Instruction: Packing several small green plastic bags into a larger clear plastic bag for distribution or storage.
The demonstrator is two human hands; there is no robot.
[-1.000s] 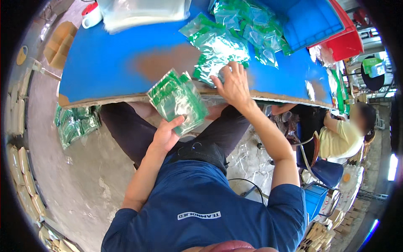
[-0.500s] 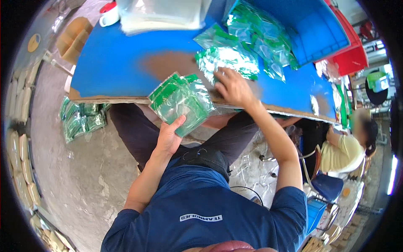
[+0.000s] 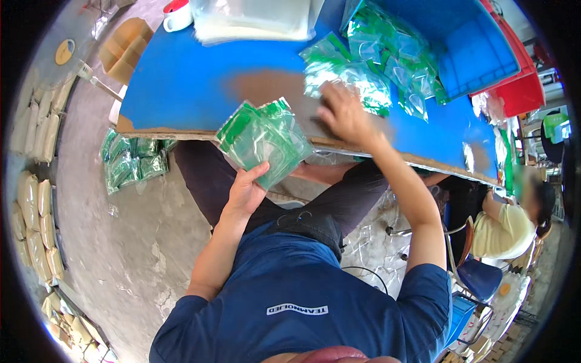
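My left hand [image 3: 246, 192] is closed on a fanned stack of flat green-and-clear plastic packets [image 3: 264, 142], thumb on top. The stack is held over my lap, at the table's near edge. My right hand [image 3: 350, 118] reaches over the table with thumb and fingers apart, and no packet shows in it. Its fingertips are by the near edge of a shiny group of similar packets [image 3: 357, 85]; whether they touch is unclear. Behind these, a larger heap of green packets [image 3: 393, 51] spills from a tipped blue bin [image 3: 469, 57].
A stack of clear plastic sheets or bags [image 3: 254, 21] and a white mug with red inside [image 3: 177, 17] stand on the far side of the blue table [image 3: 181, 91]. More green packets [image 3: 136, 163] lie on the floor at left. A seated person [image 3: 502, 230] is at right.
The whole view has shifted slightly, so the table sits farther right. My right hand has moved a little at the packets' near edge. My left hand keeps its stack.
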